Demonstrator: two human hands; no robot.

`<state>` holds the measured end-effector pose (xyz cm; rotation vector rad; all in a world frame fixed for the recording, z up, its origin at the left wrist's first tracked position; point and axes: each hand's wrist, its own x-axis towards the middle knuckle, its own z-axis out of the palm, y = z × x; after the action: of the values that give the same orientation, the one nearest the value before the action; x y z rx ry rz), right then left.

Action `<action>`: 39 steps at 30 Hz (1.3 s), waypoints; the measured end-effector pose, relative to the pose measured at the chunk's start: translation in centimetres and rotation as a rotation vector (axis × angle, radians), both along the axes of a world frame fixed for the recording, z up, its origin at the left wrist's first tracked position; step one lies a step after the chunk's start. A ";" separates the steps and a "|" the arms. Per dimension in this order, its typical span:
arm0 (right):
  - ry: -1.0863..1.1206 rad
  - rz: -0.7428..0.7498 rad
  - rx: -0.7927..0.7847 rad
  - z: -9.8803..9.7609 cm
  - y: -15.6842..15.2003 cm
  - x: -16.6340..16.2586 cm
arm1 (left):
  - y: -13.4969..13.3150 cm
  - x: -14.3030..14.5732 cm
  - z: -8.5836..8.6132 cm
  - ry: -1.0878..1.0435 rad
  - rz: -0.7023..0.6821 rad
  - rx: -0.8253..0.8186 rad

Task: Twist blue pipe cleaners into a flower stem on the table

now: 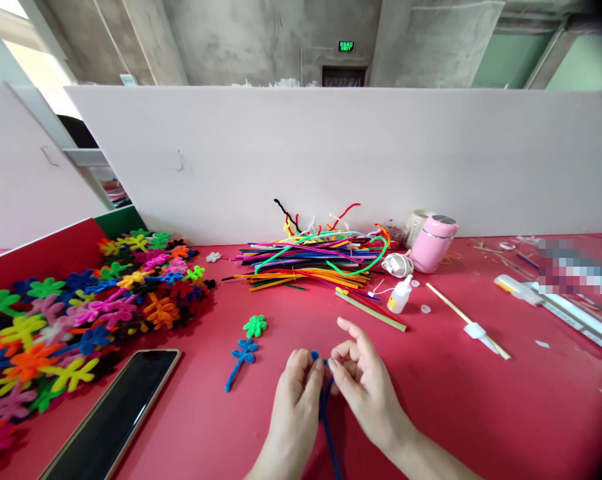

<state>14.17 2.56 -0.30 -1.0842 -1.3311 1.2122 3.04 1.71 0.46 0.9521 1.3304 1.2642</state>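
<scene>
My left hand [295, 400] and my right hand [363, 383] meet low in the middle of the red table [481, 413]. Both pinch the bent top of a dark blue pipe cleaner [327, 427], whose stem runs down between my wrists. The right hand's index finger sticks up, and its thumb and other fingers press on the loop. Just left of my hands lie a finished blue pipe-cleaner flower with a stem [241, 360] and a small green flower [255, 325].
A heap of colourful pipe-cleaner flowers [81, 313] covers the left side, with a dark phone [115, 413] in front. A bundle of straight pipe cleaners [311, 260] lies at the back. To the right are a glue bottle [399, 295], a pink cup [433, 243] and wooden sticks [465, 319].
</scene>
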 end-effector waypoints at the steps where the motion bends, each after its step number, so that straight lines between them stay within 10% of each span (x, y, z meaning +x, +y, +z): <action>1: 0.017 0.010 -0.012 0.0 0.0 0.0 | 0.0 0.0 -0.1 0.008 -0.012 0.013; 21: 0.060 0.166 0.113 0.6 0.8 1.0 | 0.6 -1.4 1.1 -0.408 -0.286 -0.175; 39: -0.120 0.056 0.135 -0.4 0.7 0.6 | 0.6 -0.7 0.8 -0.074 -0.202 -0.049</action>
<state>14.77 3.22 -0.69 -1.0428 -1.5220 1.0946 2.39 2.34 1.23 0.9699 1.1714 1.0976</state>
